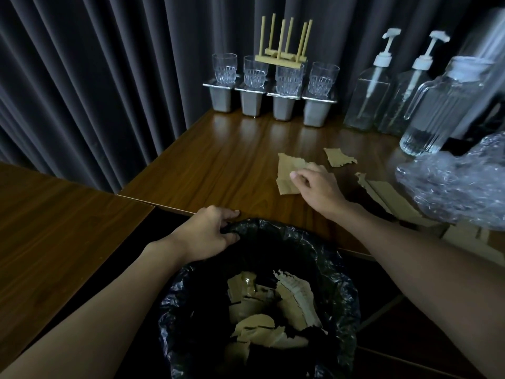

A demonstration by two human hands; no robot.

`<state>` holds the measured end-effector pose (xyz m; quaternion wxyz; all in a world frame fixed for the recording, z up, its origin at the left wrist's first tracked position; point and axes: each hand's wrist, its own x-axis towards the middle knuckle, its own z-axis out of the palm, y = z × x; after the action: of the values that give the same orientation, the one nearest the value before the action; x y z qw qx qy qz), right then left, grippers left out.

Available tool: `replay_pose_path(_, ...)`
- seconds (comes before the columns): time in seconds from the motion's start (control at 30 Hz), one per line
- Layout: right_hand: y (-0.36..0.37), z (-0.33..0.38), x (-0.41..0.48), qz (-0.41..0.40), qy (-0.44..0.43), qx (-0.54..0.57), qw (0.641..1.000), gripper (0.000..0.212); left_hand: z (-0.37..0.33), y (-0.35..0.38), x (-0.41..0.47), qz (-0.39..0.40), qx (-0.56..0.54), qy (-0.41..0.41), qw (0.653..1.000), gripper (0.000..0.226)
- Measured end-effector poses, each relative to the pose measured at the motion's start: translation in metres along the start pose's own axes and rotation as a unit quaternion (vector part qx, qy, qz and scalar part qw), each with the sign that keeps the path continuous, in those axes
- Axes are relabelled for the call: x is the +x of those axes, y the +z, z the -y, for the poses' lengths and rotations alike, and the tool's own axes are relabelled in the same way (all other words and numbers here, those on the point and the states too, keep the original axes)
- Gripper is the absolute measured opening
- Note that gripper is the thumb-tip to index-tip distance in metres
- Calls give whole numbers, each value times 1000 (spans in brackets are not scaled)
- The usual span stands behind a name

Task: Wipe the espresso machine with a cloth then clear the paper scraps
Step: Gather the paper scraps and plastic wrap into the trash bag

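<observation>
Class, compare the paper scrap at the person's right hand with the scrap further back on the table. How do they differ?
The near scrap is larger; the far scrap is smaller. The right hand pinches the near scrap and covers part of it; the far scrap lies untouched, fully visible. Both are torn brown paper on the wooden table.

No text, label, brand, number or sign can be read anywhere in the view. The torn paper scraps on the tabletop show plain brown faces. The pump bottles and the ribbed glass pitcher show only bare clear glass.
</observation>
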<state>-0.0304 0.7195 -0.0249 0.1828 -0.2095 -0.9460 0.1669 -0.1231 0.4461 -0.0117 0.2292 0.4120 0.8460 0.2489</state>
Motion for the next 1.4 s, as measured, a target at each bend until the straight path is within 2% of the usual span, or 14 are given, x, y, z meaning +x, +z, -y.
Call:
replay_pose_path(0.13, 3, -2, -2, 15, 74, 8, 997, 24, 0, 1, -2, -2, -5, 0, 1000, 68)
replay_pose_path(0.23, -3, 3, -4, 33, 120, 32, 992, 36, 0, 3, -4, -10, -4, 5, 1000, 67)
replay_pose_path(0.37, -13, 13, -15, -3, 167, 142, 976, 56, 3, 6, -10, -16, -48, 10, 999, 67)
replay_pose_path(0.5, -27, 21, -31, -65, 190, 267, 942, 53, 7, 9, -18, -38, -89, 45, 994, 38)
replay_pose_path(0.57, -40, 30, -42, -59, 184, 317, 928, 48, 6, 10, -20, -47, -79, 59, 994, 26)
replay_pose_path(0.67, -65, 48, -63, -39, 139, 392, 909, 32, 2, 9, -22, -57, -72, 72, 993, 21)
replay_pose_path(0.8, -91, 64, -95, 36, 87, 435, 895, 31, -6, 8, -22, -87, -73, 69, 991, 13)
replay_pose_path(0.9, -98, 66, -117, 103, 63, 409, 905, 31, -11, 10, -20, -102, -83, 64, 989, 10)
replay_pose_path(0.97, -100, 63, -124, 119, 55, 366, 921, 24, -15, 12, -20, -107, -102, 61, 987, 8)
replay_pose_path(1.13, -109, 40, -120, 53, 74, 310, 946, 15, -26, 13, -16, -110, -136, 35, 984, 9)
replay_pose_path(1.4, -89, -1, -87, 53, 78, 202, 975, 27, -44, 13, 3, -62, -39, 52, 996, 13)
